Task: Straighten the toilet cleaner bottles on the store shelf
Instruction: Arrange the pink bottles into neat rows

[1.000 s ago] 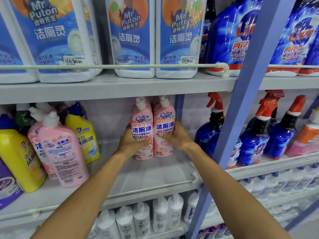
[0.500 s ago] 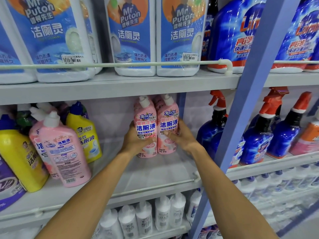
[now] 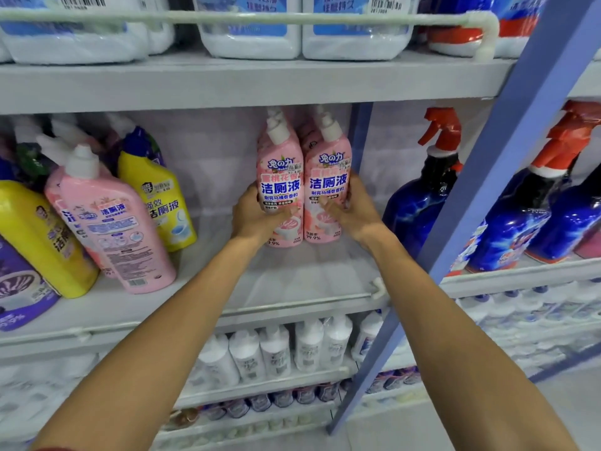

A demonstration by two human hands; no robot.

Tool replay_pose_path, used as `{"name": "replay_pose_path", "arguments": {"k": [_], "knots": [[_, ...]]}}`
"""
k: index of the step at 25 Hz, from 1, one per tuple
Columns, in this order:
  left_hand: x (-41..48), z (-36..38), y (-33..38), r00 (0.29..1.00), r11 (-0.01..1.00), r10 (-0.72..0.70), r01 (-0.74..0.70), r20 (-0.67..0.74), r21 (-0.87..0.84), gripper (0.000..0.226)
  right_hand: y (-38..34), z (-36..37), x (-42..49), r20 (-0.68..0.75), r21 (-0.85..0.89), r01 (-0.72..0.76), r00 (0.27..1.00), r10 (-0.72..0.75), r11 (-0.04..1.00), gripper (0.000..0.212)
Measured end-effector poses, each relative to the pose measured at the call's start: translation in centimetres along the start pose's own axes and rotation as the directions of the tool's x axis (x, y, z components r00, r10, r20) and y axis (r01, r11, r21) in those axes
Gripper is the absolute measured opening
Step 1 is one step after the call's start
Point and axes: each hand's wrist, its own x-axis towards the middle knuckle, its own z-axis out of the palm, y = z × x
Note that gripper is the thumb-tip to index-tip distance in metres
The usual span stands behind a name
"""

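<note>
- Left bottle [image 3: 281, 177]: pink, white cap, front label facing out. It stands upright on the shelf [image 3: 292, 281], set back from the front rail [image 3: 292, 305], with its long axis near vertical.
- Right bottle [image 3: 328, 170]: the same product, upright, label out. It touches the left bottle side by side and sits just left of the blue post [image 3: 361, 135]. More pink caps show directly behind the pair.
- Left hand [image 3: 257, 216]: grasps the left bottle low on its body, thumb across the front and fingers wrapped round the outer side.
- Right hand [image 3: 354, 209]: grasps the right bottle at the same height, thumb on the front and fingers round the side next to the post.
- Key relation: both bottles are straight ahead of the hands, one per hand, caps up. Neither arm is clearly nearer. The pair looks square and faced, so a small push back or a release would seem to finish them.
- Leaning bottle [image 3: 110, 222]: pink, back label out, tilted with its cap to the left against its neighbours. It is well apart from the pair, on the left hand's side, and is probably the next item needing attention.
- Yellow bottle [image 3: 159, 196]: just behind the leaning bottle, also tilted.
- Spray bottle [image 3: 419, 203]: blue, in the next bay beyond the post, untouched.
</note>
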Motion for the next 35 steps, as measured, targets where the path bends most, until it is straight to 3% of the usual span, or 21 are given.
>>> {"name": "replay_pose_path", "arguments": {"k": [2, 6, 11, 15, 19, 24, 26, 30, 35], "knots": [[-0.1, -0.6, 0.2, 0.999, 1.000, -0.013, 0.014, 0.050, -0.013, 0.056, -0.1, 0.1, -0.1, -0.002, -0.014, 0.012, 1.000, -0.012, 1.000, 0.070], [-1.5, -3.6, 1.2, 0.994, 0.990, -0.050, 0.062, 0.101, -0.125, 0.098, -0.9, -0.2, -2.1, -0.012, 0.020, -0.019, 1.000, 0.019, 1.000, 0.068], [-7.0, -10.8, 0.7, 0.992, 0.953, -0.009, 0.047, 0.127, -0.300, 0.081, -2.9, 1.9, -7.8, -0.173, 0.069, 0.011, 0.985, 0.001, 0.998, 0.057], [-10.6, -20.1, -0.3, 0.989, 0.949, 0.001, 0.045, 0.147, -0.312, 0.085, -6.3, 8.7, -10.1, -0.061, 0.180, -0.009, 0.998, 0.020, 0.984, 0.063], [-11.4, -29.0, -1.0, 0.999, 0.968, -0.032, 0.034, 0.011, -0.247, 0.071, -10.0, 17.9, -9.2, 0.124, 0.185, 0.048, 0.990, -0.071, 0.982, 0.052], [-7.1, -33.6, 1.0, 0.987, 0.995, 0.029, -0.044, -0.155, -0.093, 0.061, -14.3, 25.4, -7.1, 0.230, 0.030, 0.202, 0.952, -0.204, 0.979, 0.068], [-4.7, -32.5, 2.2, 0.989, 0.997, 0.050, -0.058, -0.136, -0.057, 0.057, -14.6, 26.5, -6.2, 0.224, -0.062, 0.255, 0.946, -0.235, 0.965, 0.078], [-1.8, -30.0, 2.1, 0.988, 0.990, 0.114, -0.104, -0.108, 0.097, 0.054, -14.9, 25.8, -5.8, 0.245, -0.245, 0.353, 0.924, -0.295, 0.903, 0.054], [-0.9, -29.0, 1.8, 0.970, 0.918, 0.184, -0.113, -0.156, 0.381, 0.039, -14.8, 22.8, -5.4, 0.296, -0.318, 0.404, 0.902, -0.316, 0.858, 0.057]]}}
